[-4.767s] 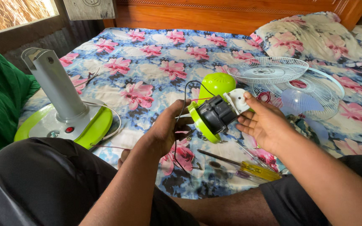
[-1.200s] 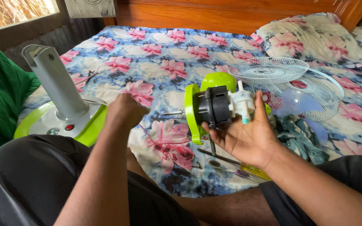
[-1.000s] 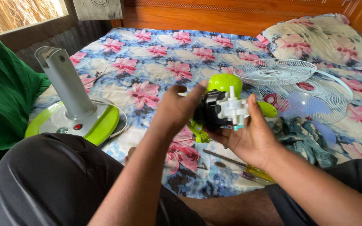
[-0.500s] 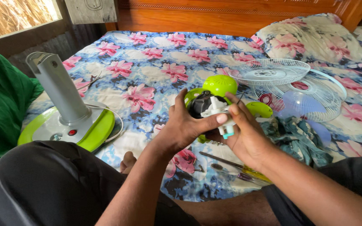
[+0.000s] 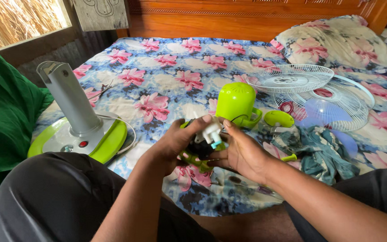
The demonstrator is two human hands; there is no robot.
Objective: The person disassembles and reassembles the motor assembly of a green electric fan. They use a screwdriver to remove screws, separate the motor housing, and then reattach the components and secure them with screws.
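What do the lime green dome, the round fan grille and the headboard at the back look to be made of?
The lime green dome looks like moulded plastic: smooth, one even colour, soft sheen. The fan grille seems to be thin wire, probably white-coated metal, going by its fine spokes. The headboard looks like varnished wood, reddish-brown with a carved band.

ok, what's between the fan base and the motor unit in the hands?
Head view: only the left hand and flowered bedsheet lie between the fan base and the motor unit.

hands: left (image 5: pixel 175 143) + right (image 5: pixel 242 152) grip fan motor (image 5: pixel 204 143) | green rear cover (image 5: pixel 236 102) behind
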